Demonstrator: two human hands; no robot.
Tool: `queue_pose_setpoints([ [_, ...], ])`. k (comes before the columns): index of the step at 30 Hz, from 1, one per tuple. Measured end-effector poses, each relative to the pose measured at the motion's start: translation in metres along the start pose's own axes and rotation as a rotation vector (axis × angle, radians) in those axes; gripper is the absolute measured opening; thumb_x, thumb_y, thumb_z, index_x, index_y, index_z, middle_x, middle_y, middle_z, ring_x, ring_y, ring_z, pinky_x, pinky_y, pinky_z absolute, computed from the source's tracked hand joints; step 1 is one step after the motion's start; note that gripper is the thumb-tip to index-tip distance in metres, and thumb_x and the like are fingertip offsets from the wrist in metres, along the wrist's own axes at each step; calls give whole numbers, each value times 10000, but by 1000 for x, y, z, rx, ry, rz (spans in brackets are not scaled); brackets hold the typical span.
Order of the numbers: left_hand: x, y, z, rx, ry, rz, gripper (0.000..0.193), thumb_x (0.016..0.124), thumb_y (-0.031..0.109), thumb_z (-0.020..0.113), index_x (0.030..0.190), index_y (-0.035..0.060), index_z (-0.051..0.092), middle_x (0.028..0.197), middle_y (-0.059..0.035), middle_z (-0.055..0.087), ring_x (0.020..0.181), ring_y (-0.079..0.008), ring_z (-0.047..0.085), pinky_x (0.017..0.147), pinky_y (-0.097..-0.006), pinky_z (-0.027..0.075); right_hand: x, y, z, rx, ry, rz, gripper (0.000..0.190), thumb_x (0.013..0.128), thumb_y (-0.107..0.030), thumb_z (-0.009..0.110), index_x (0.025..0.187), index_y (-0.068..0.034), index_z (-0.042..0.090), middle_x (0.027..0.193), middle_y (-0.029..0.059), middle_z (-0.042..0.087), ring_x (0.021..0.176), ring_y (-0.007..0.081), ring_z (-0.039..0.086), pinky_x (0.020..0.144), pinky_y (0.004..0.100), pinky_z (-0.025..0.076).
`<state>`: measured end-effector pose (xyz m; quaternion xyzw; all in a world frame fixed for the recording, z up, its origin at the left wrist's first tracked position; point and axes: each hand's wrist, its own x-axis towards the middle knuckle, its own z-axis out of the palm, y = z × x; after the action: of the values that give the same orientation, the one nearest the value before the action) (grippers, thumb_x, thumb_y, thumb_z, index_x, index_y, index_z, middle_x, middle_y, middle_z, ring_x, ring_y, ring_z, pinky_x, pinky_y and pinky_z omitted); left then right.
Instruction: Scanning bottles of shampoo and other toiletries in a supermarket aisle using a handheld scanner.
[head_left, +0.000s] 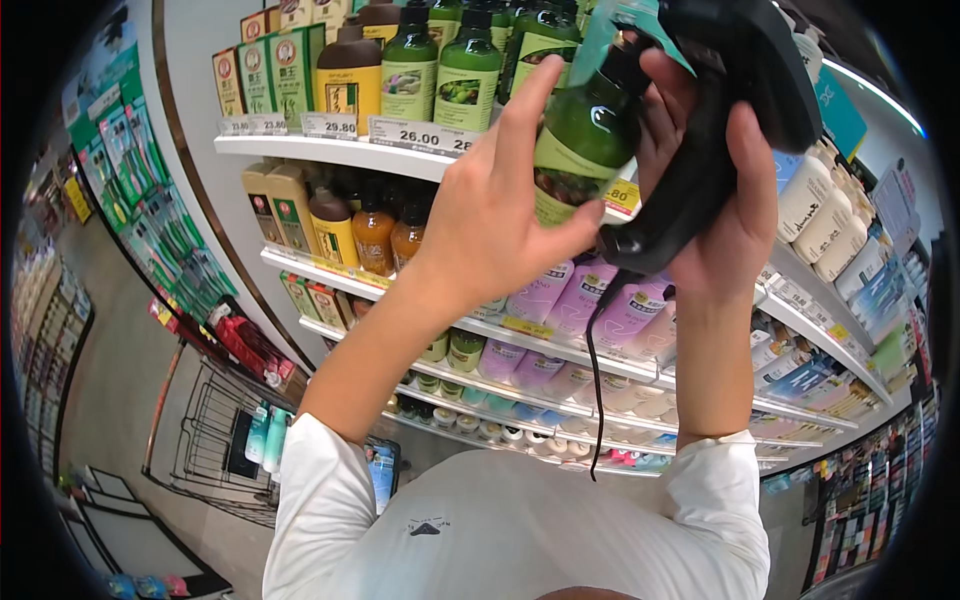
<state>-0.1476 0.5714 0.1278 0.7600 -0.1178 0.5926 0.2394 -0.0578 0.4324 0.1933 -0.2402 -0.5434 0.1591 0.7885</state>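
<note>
My left hand (480, 217) is wrapped around a tilted green bottle (589, 120) with a dark top and a pale green label. It is up in front of the shelves. In my right hand (724, 247) is a black handheld barcode scanner (679, 184), gripped by its handle. A thin black cable (592, 360) hangs from the handle's lower end. The fingertips of my right hand come close to the bottle's dark top; whether they touch it I cannot tell. Similar green bottles (469, 71) stand on the upper shelf behind my left hand.
White shelves (337, 154) with price tags carry boxes and several bottles, among them purple bottles (581, 296) lower down. White shampoo bottles (814, 202) line the right. A wire shopping cart (199, 442) with turquoise bottles (266, 439) stands lower left, near hanging toothbrushes (146, 202).
</note>
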Motion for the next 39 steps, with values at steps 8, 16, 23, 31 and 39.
queue_pose_setpoints([
  [8, 63, -39, -29, -86, 116, -1, 822, 792, 232, 863, 1437, 42, 389, 1244, -141, 594, 1091, -228, 623, 873, -363, 529, -63, -36, -52, -90, -22, -194, 824, 897, -492, 692, 1479, 14, 400, 1590, 335, 188, 1479, 495, 225, 1218, 567, 250],
  [16, 74, -38, -6, 350, 52, -112, 806, 760, 269, 870, 1417, 47, 459, 1228, -173, 634, 1117, -309, 618, 961, -412, 495, -169, -28, -148, -366, -2, 186, 700, 736, -425, 843, 1258, -11, 629, 1330, 166, 513, 1221, 329, 547, 961, 466, 502],
  [23, 57, -61, 11, 525, -33, -46, 805, 800, 244, 842, 1443, -17, 434, 1142, -176, 700, 1001, -250, 724, 865, -354, 584, -216, -18, -185, -221, 263, 338, 653, 802, -248, 810, 1335, 26, 550, 1225, 172, 625, 1104, 305, 632, 934, 460, 519],
  [31, 52, -52, 22, 650, -121, -116, 782, 824, 242, 791, 1469, 13, 413, 1211, -200, 640, 1069, -308, 682, 902, -391, 547, -239, 1, -201, -171, 334, 446, 518, 893, -226, 733, 1320, 4, 553, 1195, 151, 622, 1017, 280, 647, 863, 439, 537],
  [39, 48, -49, 37, 752, -82, -217, 771, 830, 269, 752, 1445, -39, 402, 1254, -222, 551, 1087, -394, 618, 962, -443, 503, -241, 11, -205, -110, 365, 457, 430, 916, -163, 702, 1297, -9, 574, 1179, 148, 635, 960, 274, 659, 845, 428, 538],
])
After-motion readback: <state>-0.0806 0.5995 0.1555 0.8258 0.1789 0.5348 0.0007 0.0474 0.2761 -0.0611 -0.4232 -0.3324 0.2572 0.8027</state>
